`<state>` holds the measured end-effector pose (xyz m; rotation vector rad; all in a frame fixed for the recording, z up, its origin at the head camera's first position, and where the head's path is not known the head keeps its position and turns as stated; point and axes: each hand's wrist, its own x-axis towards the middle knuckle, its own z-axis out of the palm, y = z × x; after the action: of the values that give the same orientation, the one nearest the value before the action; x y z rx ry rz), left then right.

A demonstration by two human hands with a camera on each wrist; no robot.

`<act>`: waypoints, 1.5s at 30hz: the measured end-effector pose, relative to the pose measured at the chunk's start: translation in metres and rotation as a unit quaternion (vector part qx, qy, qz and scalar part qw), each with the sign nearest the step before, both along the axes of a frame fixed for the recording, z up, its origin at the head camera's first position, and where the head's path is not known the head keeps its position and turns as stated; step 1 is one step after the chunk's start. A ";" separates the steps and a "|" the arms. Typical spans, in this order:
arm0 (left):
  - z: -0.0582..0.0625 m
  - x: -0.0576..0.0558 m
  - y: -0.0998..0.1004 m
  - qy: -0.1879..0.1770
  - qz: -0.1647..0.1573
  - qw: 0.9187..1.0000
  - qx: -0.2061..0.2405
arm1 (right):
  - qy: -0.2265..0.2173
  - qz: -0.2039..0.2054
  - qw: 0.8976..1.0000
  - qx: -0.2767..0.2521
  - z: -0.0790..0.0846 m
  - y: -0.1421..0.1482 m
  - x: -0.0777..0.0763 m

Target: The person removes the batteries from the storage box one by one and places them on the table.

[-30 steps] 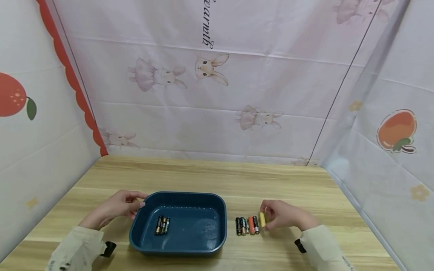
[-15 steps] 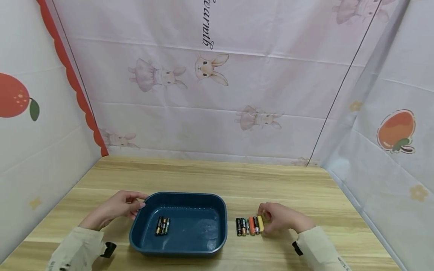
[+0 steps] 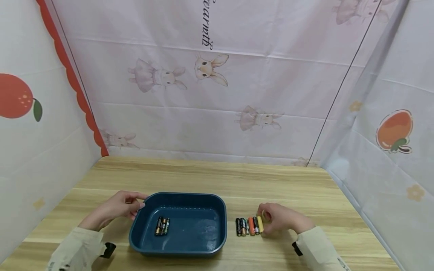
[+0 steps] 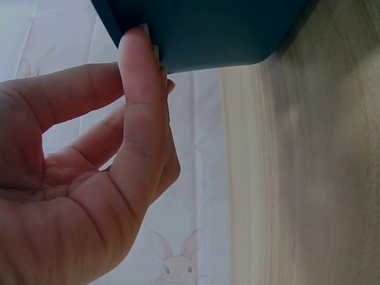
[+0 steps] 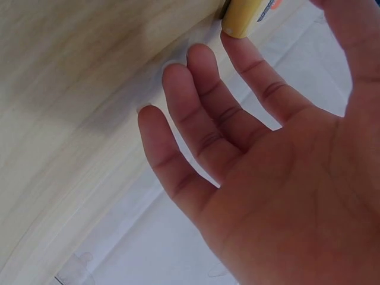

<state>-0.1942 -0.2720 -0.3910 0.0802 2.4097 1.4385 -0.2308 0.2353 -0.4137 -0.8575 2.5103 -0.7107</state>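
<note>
On the head view I have the right hand (image 3: 279, 217) low over the counter (image 3: 210, 177), its grip pinching a yellow battery (image 3: 260, 224) between thumb and index finger, one at each end. That battery lies at the right end of a row on the wood, side by side with a black battery (image 3: 255, 225); whether the two touch I cannot tell. Going left from there I count an orange battery (image 3: 251, 226), a silvery battery (image 3: 247, 226), a black-and-copper battery (image 3: 243, 226) and, at the far end, a dark battery (image 3: 238, 227). On the right wrist feed I get the index fingertip against the yellow end, the other three fingers loosely bent beside it.

My left hand (image 3: 118, 206) has its grip on the far left corner of a dark blue tray (image 3: 193, 226), thumb at the rim; the left wrist feed gives me fingertips (image 4: 138, 53) against its outer wall. The tray sits flat, left of the row and apart from it. Inside, toward its left side, I see three batteries (image 3: 163, 226) lying close together, dark with coppery parts.

Behind the counter I have a pale cloth (image 3: 190, 131) printed with rabbits.
</note>
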 end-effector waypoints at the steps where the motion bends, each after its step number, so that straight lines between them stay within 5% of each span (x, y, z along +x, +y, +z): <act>1: 0.000 0.000 0.000 0.000 -0.001 1.000 0.000 | 0.001 0.001 1.000 -0.001 0.000 0.000 0.000; 45: -0.002 -0.002 0.000 -0.004 0.004 1.000 -0.007 | 0.001 -0.014 1.000 0.020 0.000 -0.001 0.000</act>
<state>-0.1962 -0.2725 -0.3926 0.0607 2.4168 1.4229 -0.2304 0.2340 -0.4133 -0.8116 2.5336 -0.6658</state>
